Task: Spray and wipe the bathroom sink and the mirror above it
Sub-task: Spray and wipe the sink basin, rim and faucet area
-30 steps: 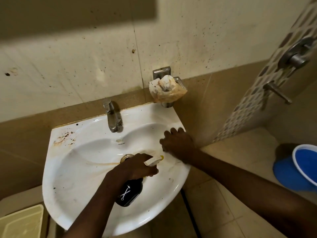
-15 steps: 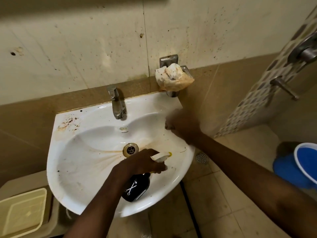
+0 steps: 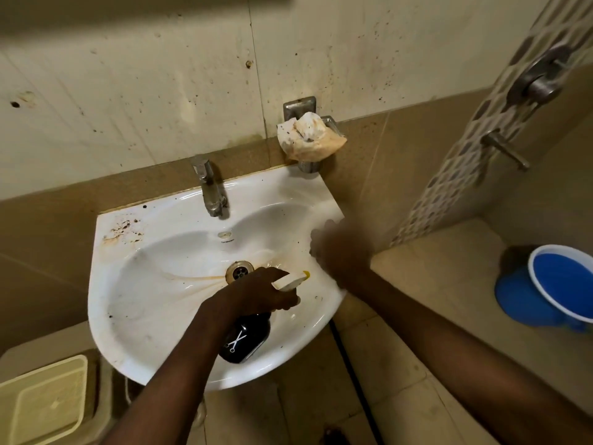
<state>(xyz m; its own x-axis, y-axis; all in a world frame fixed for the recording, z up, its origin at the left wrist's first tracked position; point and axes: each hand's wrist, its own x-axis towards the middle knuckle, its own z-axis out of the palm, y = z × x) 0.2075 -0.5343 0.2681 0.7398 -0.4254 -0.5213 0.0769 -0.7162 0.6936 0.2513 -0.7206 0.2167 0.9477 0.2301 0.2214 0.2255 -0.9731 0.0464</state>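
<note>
We hold the spray bottle (image 3: 244, 343) in our left hand (image 3: 256, 292), fingers curled round its neck, over the front half of the sink (image 3: 128, 316). The bottle's long axis runs from its dark body near the front rim up to the white nozzle (image 3: 290, 280), which points right, toward the basin's right wall.

Our right hand (image 3: 340, 252) lies at the sink's right rim, just beyond the nozzle tip. It is motion-blurred; we cannot tell whether it is clenched, flat, or grasping a cloth.

The right hand is therefore nearer the right rim, while the left hand is nearer the drain (image 3: 239, 272) and the brown streaks running left from it. The rust-stained back left corner (image 3: 123, 231) lies well apart from both hands. We judge that the nozzle must turn left to reach it. The mirror is not in view.
</note>
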